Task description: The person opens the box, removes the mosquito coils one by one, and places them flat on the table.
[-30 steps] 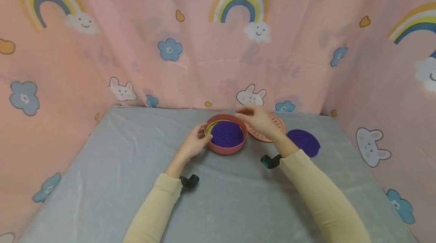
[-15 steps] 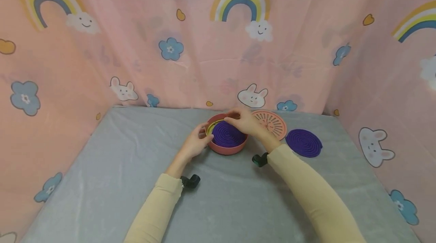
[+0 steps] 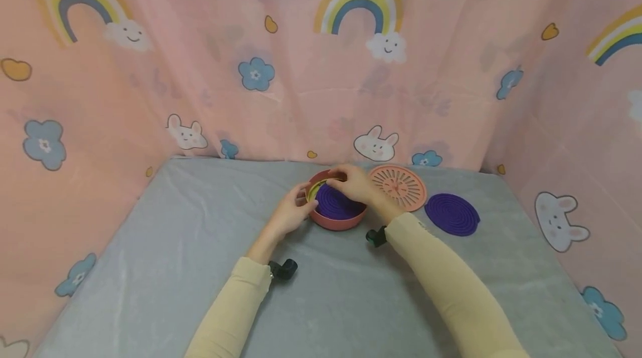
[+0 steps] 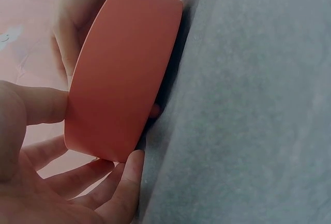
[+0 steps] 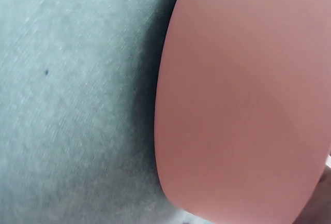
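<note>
A round pink mosquito coil holder (image 3: 339, 224) stands on the grey cloth. Inside lies a purple mosquito coil (image 3: 333, 204), with a yellow ring (image 3: 313, 189) showing at its left edge. My left hand (image 3: 290, 210) grips the holder's left side, thumb at the rim and fingers against the outer wall, as the left wrist view shows. My right hand (image 3: 357, 184) reaches over the far right rim with bent fingers, its thumb by the coil's upper edge. Its fingertips are hidden, so I cannot tell whether they pinch anything. The right wrist view is mostly filled by the holder's wall (image 5: 243, 100).
A pink slotted lid (image 3: 399, 188) lies right of the holder, partly behind my right wrist. Farther right, a second purple coil (image 3: 452, 214) rests flat on the grey cloth (image 3: 200, 224). A pink patterned curtain (image 3: 291, 112) hangs behind and at both sides.
My right hand has moved left and down, from above the holder's right rim onto its far right part. More of the lid shows now. The left hand keeps its grip.
</note>
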`<state>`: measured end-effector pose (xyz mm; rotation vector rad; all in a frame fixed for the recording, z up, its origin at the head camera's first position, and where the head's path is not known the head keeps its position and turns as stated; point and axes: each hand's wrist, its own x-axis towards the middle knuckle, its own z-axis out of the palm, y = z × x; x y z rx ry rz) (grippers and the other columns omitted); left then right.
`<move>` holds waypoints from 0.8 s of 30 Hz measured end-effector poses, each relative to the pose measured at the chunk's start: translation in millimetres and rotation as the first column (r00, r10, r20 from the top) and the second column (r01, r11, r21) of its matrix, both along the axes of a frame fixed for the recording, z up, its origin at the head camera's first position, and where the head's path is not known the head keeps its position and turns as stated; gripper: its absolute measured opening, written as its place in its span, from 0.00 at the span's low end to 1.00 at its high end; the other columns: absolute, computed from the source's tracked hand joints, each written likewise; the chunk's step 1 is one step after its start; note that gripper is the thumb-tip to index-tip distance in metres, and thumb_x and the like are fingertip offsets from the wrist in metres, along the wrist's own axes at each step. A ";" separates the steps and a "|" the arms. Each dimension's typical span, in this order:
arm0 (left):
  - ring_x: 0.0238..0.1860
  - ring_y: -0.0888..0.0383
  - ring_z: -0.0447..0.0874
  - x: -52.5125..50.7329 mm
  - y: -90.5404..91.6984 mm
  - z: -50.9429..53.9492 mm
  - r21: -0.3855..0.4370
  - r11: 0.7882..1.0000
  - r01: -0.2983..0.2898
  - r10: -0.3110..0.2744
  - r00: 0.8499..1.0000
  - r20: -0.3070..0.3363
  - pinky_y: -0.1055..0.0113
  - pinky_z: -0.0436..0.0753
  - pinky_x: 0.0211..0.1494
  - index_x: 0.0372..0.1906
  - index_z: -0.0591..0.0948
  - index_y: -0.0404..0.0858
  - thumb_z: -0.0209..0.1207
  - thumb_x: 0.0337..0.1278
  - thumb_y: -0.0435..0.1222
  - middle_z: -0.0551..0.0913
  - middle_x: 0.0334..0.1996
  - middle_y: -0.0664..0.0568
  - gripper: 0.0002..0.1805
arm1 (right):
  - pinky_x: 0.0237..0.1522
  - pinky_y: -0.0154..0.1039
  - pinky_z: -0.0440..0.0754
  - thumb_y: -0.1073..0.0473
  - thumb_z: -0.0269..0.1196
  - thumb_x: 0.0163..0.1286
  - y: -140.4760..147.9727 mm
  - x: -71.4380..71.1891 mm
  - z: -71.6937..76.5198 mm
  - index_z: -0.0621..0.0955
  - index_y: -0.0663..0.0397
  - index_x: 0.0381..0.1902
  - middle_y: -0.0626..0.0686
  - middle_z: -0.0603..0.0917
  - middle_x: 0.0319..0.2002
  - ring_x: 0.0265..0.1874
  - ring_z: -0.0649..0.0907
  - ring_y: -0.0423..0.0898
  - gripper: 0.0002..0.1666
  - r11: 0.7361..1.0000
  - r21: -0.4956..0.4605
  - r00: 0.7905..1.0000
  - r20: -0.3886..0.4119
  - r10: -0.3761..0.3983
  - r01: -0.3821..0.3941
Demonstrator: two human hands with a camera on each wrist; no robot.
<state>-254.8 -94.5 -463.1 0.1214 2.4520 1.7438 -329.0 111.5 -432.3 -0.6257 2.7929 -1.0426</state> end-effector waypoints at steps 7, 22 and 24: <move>0.67 0.43 0.75 0.1 0.4 0.1 0.010 1.000 -0.001 0.001 1.000 0.003 0.57 0.85 0.54 0.76 0.67 0.43 0.61 0.71 0.39 0.71 0.69 0.37 0.32 | 0.65 0.54 0.75 0.51 0.63 0.75 -3.4 -0.5 -2.2 0.81 0.58 0.61 0.58 0.84 0.57 0.60 0.80 0.55 0.23 0.997 0.074 1.000 0.012 0.001 -0.001; 0.67 0.42 0.74 1.6 0.8 2.0 0.012 1.000 0.004 -0.004 1.000 -0.001 0.55 0.85 0.55 0.76 0.67 0.42 0.61 0.72 0.38 0.71 0.70 0.37 0.31 | 0.67 0.56 0.72 0.59 0.67 0.71 2.2 2.1 4.4 0.84 0.59 0.56 0.59 0.84 0.54 0.60 0.79 0.57 0.18 1.000 -0.019 0.999 -0.037 0.018 -0.019; 0.68 0.42 0.73 1.9 1.0 2.4 0.011 1.000 0.005 -0.005 1.000 -0.001 0.54 0.85 0.55 0.76 0.67 0.42 0.61 0.72 0.38 0.71 0.70 0.37 0.31 | 0.66 0.56 0.74 0.60 0.68 0.69 3.9 1.7 5.1 0.84 0.59 0.54 0.59 0.84 0.53 0.58 0.80 0.57 0.17 0.999 -0.040 0.999 -0.041 0.019 -0.020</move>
